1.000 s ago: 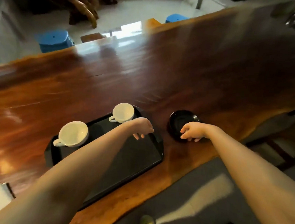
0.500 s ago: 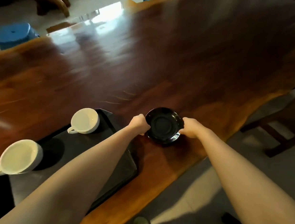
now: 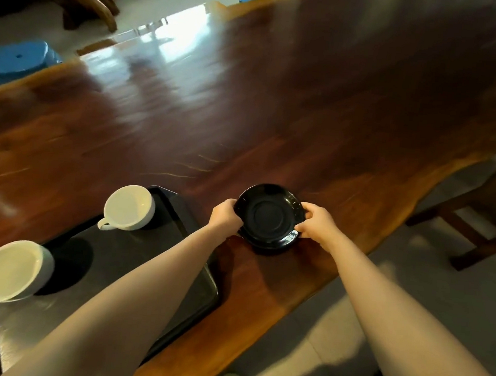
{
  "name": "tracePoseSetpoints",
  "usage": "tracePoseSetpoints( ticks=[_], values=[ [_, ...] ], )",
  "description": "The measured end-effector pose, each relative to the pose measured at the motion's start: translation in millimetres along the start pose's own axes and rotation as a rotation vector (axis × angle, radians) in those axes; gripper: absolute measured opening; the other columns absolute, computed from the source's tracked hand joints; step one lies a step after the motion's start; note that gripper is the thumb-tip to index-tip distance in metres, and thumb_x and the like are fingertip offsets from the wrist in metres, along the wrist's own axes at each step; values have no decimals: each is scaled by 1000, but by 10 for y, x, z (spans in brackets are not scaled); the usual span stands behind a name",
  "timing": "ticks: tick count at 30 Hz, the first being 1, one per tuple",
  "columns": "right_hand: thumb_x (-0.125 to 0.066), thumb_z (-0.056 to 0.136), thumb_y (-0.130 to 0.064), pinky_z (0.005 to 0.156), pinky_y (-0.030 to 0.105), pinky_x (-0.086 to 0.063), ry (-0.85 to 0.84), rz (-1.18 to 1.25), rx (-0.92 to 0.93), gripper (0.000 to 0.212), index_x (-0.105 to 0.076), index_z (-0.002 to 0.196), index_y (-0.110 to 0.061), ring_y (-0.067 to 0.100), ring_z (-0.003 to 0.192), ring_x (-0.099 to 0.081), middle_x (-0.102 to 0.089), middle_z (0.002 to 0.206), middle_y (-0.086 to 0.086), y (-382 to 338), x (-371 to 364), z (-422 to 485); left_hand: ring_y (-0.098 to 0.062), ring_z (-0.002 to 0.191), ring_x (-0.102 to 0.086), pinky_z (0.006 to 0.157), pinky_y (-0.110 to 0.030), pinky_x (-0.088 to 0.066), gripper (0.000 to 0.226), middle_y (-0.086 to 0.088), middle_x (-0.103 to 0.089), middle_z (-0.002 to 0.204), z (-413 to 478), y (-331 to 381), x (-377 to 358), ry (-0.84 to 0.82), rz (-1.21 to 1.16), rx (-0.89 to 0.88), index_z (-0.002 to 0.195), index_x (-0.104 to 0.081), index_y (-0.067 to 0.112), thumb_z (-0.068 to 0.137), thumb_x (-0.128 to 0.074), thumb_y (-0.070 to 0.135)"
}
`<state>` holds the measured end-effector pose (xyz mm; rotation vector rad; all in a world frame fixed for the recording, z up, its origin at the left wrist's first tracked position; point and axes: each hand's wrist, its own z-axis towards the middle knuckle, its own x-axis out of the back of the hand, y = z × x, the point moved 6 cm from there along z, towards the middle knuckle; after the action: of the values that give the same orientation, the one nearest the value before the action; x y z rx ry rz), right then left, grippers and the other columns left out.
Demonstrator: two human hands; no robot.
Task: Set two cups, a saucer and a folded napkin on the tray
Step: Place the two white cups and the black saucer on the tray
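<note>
A black saucer [image 3: 270,214] is tilted toward me just above the wooden table, to the right of the tray. My left hand [image 3: 225,217] grips its left rim and my right hand [image 3: 316,223] grips its right rim. A second dark saucer edge [image 3: 269,246] seems to lie under it. The black tray [image 3: 179,212] lies at the near left. One white cup [image 3: 129,208] stands at the tray's far corner and another white cup [image 3: 11,271] at its left end. No napkin is in view.
The long glossy wooden table [image 3: 276,116] stretches away with its near edge close to the tray. Blue stools [image 3: 19,58] stand beyond the far side. A wooden chair [image 3: 482,212] is at the right, over grey floor.
My left hand left the tray and joined my right hand on the saucer. Both hands have lifted and tilted the saucer. The view has shifted left and closer.
</note>
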<state>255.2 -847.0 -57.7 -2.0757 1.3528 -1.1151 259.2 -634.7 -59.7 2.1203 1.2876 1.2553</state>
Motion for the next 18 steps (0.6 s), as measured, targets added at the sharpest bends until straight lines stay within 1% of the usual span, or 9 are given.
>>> tracePoseSetpoints(
  ticks=[2, 4, 6, 8, 10, 12, 14, 16, 18],
  values=[
    [-57, 80, 16, 89, 43, -54, -10, 42, 6, 70, -38, 140, -12, 32, 120, -53, -50, 136, 15, -46, 16, -35, -27, 104, -62, 73, -37, -60, 56, -11, -59, 123, -37, -6, 24, -9, -64, 5, 129, -51, 12, 79, -56, -14],
    [-55, 79, 19, 85, 39, -55, -35, 108, 19, 70, -39, 140, -12, 33, 119, -53, -47, 138, 16, -145, 31, -97, -28, 106, -61, 76, -38, -60, 60, -11, -59, 123, -110, -1, 96, -15, -150, 18, 133, -49, 13, 80, -57, -14],
    [-54, 80, 20, 80, 35, -53, -79, 151, 39, 70, -39, 140, -12, 32, 116, -55, -47, 137, 16, -306, 33, -199, -30, 107, -62, 76, -38, -59, 58, -13, -60, 121, -196, -15, 218, -11, -262, 28, 131, -51, 14, 81, -56, -14],
    [-54, 82, 18, 78, 33, -53, -145, 151, 74, 68, -38, 140, -13, 28, 109, -57, -49, 134, 15, -497, -21, -311, -31, 107, -62, 75, -37, -59, 58, -13, -60, 120, -331, -76, 394, -14, -400, 46, 133, -50, 14, 83, -56, -14],
    [-54, 83, 15, 78, 32, -53, -213, 135, 110, 67, -38, 141, -15, 23, 105, -57, -50, 133, 12, -659, -77, -415, -32, 109, -61, 80, -42, -59, 58, -14, -60, 120, -473, -139, 550, -31, -519, 50, 135, -48, 15, 84, -56, -12],
    [-55, 83, 13, 79, 31, -53, -283, 107, 149, 67, -40, 140, -18, 26, 118, -53, -47, 139, 11, -824, -217, -508, -32, 109, -61, 80, -43, -58, 56, -11, -59, 114, -656, -260, 757, -20, -615, 47, 135, -46, 16, 86, -55, -10],
    [-57, 82, 10, 86, 35, -53, -343, 76, 191, 66, -42, 138, -21, 28, 131, -44, -42, 144, 9, -985, -416, -612, -30, 106, -61, 77, -39, -59, 55, -9, -59, 108, -864, -414, 976, 10, -703, 28, 136, -45, 15, 87, -54, -10],
    [-58, 81, 9, 91, 38, -52, -404, 54, 220, 66, -42, 138, -21, 27, 133, -42, -42, 145, 9, -1123, -661, -712, -29, 103, -62, 75, -37, -60, 55, -13, -58, 111, -1076, -608, 1191, 58, -779, 1, 136, -45, 13, 87, -54, -10],
    [-59, 82, 8, 91, 37, -52, -473, 25, 241, 66, -41, 138, -21, 26, 131, -44, -42, 145, 8, -1239, -942, -838, -28, 98, -63, 74, -36, -61, 52, -14, -59, 110, -1272, -845, 1389, 127, -824, -10, 133, -48, 13, 86, -55, -10]
  ],
)
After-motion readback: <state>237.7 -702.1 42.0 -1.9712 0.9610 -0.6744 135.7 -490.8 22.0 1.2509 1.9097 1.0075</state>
